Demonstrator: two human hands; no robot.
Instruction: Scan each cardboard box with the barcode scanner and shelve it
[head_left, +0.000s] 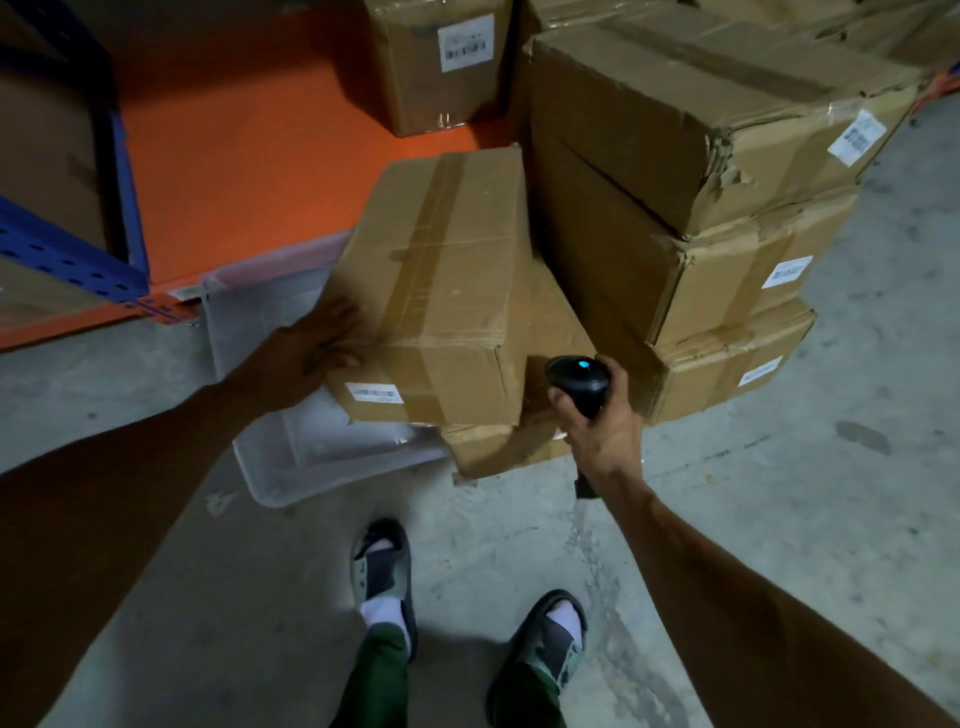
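The right hand is wrapped around the barcode scanner. The label lies to its left, on the box under the flat, spread left hand.

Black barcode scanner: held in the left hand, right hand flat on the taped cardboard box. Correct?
Hands swapped. The head view shows the black barcode scanner gripped in the right hand, while the left hand rests flat on the taped cardboard box.
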